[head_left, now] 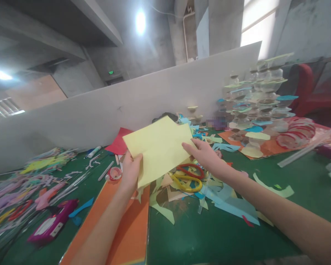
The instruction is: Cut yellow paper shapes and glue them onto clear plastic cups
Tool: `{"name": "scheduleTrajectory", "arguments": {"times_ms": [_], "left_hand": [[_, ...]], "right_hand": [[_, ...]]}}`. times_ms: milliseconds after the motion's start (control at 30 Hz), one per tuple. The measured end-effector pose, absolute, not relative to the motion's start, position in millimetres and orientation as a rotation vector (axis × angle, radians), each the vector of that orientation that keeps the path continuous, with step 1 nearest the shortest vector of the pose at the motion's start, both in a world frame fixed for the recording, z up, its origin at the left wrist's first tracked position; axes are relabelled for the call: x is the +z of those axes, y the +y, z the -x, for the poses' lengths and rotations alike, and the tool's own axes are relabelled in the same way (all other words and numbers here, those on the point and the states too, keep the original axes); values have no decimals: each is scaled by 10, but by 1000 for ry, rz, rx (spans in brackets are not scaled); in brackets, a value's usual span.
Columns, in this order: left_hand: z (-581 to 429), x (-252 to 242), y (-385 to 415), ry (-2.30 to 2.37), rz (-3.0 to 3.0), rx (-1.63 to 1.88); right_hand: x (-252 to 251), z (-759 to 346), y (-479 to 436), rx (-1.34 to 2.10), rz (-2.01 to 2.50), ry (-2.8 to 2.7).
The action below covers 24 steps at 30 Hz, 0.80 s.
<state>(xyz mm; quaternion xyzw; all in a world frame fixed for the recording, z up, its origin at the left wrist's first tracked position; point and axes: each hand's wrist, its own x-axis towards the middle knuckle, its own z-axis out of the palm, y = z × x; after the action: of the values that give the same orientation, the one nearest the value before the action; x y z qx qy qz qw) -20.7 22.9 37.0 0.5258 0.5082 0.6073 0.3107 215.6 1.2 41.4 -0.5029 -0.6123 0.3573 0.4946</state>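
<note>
Yellow paper sheet [157,151] held up at 12 o'clock, over green table [209,235]. Left hand [130,173] upright, fingers closed on lower edge. Right hand [206,156] extended from 3 o'clock, palm down, fingers gripping right edge. Scissors [187,177] at sheet's 4 o'clock.

surface: green work table [209,243], its top strewn with cut paper
left end: heap of pink, purple and yellow paper strips [24,191], beside a magenta plastic case [52,222]
near the back: white glue stick [94,151] and a roll of tape [115,173]
middle: orange card [132,232] lying just beside red-and-yellow-handled scissors [187,177], which rest on pale blue paper scraps [231,206]
right: orange sheet [260,149] under stacked clear discs [253,99], with a pale green paper strip [274,186] lying nearer the front
</note>
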Motion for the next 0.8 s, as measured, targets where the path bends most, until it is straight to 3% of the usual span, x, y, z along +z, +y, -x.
{"name": "scheduleTrajectory", "arguments": {"times_ms": [233, 633, 800], "left_hand": [[281, 423, 250, 1247, -1227, 1696], [285, 472, 219, 1241, -1225, 1530], [245, 507, 202, 1234, -1267, 1440]], "right_hand": [[348, -2140, 77, 858, 1210, -1468], [319, -2523, 260, 525, 951, -1883], [266, -2513, 344, 544, 893, -1905]]}}
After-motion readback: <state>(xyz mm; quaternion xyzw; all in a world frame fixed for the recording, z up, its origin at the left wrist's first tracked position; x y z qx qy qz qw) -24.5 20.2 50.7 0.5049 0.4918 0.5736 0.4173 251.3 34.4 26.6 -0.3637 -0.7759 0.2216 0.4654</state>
